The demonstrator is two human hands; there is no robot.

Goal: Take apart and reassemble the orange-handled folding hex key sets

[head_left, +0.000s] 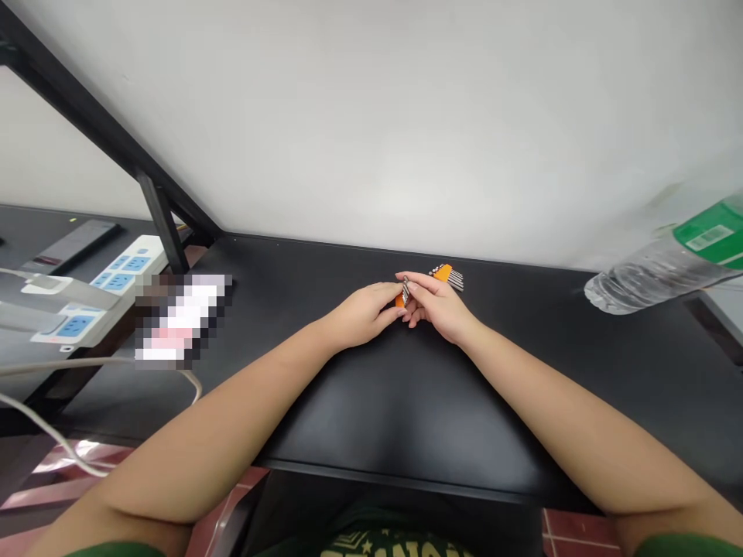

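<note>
Over the middle of the black desk [400, 410], my two hands meet around a small hex key set [405, 292] with silver keys in an orange holder. My left hand [367, 313] is closed on the orange holder from the left. From the other side, the fingertips of my right hand [439, 308] pinch at the silver keys. My fingers cover much of the set. Just behind my right hand, a second orange hex key set [444, 274] lies on the desk, its silver keys fanned out to the right.
A clear plastic bottle [638, 282] with a green label is at the right. On the left are a white power strip [119, 278] with plugs and cables, a dark phone [75, 246] and a blurred-out item [183, 317]. A white wall [400, 131] rises behind the desk.
</note>
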